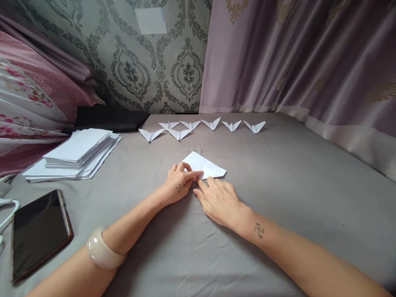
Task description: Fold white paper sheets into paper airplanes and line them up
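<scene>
A folded sheet of white paper (206, 164) lies on the cloth in front of me, with a point at its far side and another at the right. My left hand (180, 180) is over its left part, index finger stretched across the paper and the other fingers curled at its left edge. Against the near edge rests my right hand (221, 201), fingers lying forward and thumb apart. The fingertips of both hands almost meet, and they hide the paper's near left corner.
Several folded paper planes (211, 124) stand in loose rows toward the back. At left are a stack of white paper (77, 148), a dark phone (41, 235) and a white cable (9, 214). A black cloth-like item (108, 119) lies by the wall; curtains (297, 62) hang at right.
</scene>
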Demonstrator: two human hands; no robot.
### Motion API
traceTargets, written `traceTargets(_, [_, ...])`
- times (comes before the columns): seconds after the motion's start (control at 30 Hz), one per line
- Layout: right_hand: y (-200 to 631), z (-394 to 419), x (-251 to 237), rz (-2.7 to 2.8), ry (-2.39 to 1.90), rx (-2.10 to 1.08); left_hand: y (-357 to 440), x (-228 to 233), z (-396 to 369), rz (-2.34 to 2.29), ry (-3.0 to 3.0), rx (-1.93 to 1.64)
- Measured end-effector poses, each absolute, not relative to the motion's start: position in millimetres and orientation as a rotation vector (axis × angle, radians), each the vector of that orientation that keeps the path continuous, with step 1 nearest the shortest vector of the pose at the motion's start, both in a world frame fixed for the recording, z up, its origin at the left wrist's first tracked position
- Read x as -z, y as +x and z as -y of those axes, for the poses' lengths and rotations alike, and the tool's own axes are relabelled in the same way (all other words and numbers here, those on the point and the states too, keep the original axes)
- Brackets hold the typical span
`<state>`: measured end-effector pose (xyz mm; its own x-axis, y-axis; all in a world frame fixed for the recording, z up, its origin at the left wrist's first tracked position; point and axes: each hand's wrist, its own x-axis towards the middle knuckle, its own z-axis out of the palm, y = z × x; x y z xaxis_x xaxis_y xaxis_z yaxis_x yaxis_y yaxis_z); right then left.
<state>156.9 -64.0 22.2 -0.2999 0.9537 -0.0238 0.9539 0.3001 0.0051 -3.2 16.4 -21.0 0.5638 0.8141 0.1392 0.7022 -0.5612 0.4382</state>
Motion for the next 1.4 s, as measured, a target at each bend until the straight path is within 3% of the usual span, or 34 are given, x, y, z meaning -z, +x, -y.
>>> traceTargets(0.77, [171.2, 64.8, -23.9, -2.285, 2.112, 0.026, -4.1, 8.1, -15.6, -1.237, 2.309, -0.469])
traceTargets(1.0, [180.9, 59.7, -35.3, -2.280, 2.164, 0.087, -13.1, 4.9, -36.3, -1.783, 2.090, -0.626])
traceTargets(1.4, [182.8, 51.2, -26.1, -2.410, 2.307, 0.141, -6.6, 0.6, -37.1, -1.981, 1.920, -0.538])
